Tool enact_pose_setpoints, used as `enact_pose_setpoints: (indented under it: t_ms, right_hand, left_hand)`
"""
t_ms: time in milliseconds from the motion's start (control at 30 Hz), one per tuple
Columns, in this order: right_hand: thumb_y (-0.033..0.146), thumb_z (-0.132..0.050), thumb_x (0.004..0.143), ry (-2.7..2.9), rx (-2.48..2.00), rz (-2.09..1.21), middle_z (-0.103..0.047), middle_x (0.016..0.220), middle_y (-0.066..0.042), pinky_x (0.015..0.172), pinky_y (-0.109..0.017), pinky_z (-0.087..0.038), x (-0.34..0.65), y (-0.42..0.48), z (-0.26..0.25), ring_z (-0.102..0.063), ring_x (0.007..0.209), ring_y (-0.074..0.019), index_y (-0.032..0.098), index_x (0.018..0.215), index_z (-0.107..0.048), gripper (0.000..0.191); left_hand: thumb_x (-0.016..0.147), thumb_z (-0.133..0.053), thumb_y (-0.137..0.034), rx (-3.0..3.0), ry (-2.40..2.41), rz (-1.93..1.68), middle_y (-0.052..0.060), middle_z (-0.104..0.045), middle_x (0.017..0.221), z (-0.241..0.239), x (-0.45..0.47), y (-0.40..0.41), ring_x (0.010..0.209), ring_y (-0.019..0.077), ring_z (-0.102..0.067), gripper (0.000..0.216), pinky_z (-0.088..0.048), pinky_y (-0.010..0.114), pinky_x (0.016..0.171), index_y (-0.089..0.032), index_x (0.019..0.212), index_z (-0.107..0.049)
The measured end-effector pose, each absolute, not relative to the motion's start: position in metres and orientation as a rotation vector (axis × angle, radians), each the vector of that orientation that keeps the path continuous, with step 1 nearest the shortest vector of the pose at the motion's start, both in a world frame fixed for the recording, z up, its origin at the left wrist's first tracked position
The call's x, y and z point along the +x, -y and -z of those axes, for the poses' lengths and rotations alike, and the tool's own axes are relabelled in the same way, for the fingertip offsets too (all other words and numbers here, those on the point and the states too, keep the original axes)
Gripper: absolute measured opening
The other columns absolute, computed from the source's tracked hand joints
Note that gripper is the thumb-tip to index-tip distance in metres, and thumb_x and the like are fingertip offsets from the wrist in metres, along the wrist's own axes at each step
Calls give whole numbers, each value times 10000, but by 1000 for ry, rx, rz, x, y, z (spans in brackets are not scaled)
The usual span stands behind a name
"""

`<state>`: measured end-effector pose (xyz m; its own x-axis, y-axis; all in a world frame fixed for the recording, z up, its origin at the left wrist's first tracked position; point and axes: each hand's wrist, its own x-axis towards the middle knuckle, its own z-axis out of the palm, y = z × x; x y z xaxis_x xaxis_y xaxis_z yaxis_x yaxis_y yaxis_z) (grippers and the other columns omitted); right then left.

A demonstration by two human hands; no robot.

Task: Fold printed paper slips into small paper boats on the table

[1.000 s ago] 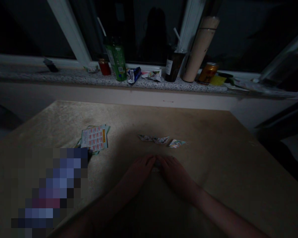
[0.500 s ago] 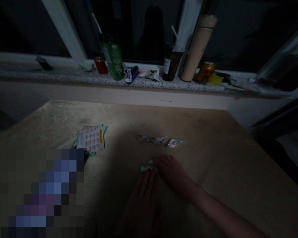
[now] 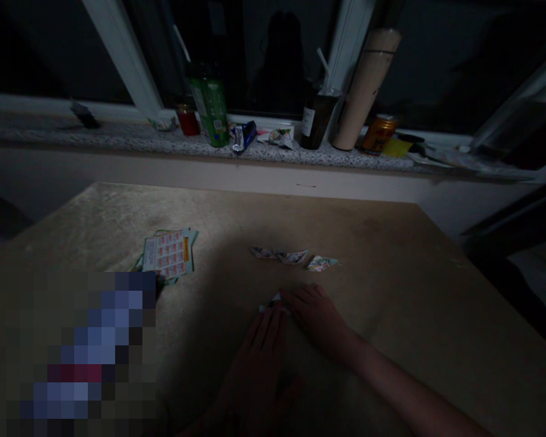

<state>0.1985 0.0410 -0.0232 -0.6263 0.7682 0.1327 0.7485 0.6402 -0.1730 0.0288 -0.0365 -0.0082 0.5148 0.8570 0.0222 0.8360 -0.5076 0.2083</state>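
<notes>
The left hand point(image 3: 258, 352) lies palm down with fingers stretched out, their tips on a small folded paper point(image 3: 276, 298) on the bench point(image 3: 382, 267), while the right hand point(image 3: 316, 315) touches the paper's right side, its grip too dim to tell. Beyond lie other folded pieces point(image 3: 321, 263); farther off, a green container point(image 3: 215, 112) and tan bottle point(image 3: 364, 91) stand on the windowsill point(image 3: 131, 136).

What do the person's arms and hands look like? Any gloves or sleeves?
The five-fingered left hand and right hand are bare, without gloves. The bare, tapering right forearm shows no sleeve or watch. The left forearm and any rings are too dark to make out.
</notes>
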Motion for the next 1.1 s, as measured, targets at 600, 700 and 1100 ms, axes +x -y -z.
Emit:
enact_pose_setpoints:
  t_ms: [600,700,1100]
  right_hand:
    - [204,-511,899,2564,-1226,-163,-585,907,-74,760,-337,-400,200,-40,20,-513,836,-210,191,1152,-592,267]
    - [217,-513,900,2576,-1198,-241,-566,931,-79,779,-342,-392,205,-39,17,-496,863,-212,210,1241,-534,342]
    - [215,-546,878,2543,-1281,-245,-555,1055,-86,818,-381,-383,210,-39,14,-489,974,-238,289,1302,-475,436]
  left_hand:
    - [751,-583,-498,2507,-1342,-88,201,-159,1498,-1,29,27,1371,333,-144,905,-186,456,1106,-23,1428,-214]
    - [757,-576,-515,2512,-1336,-109,193,-157,1501,0,27,26,1371,328,-147,898,-187,457,1106,-37,1428,-220]
    - [729,-612,-520,2478,-1312,-84,188,-145,1504,3,26,26,1371,340,-135,934,-219,474,1093,-47,1432,-218]
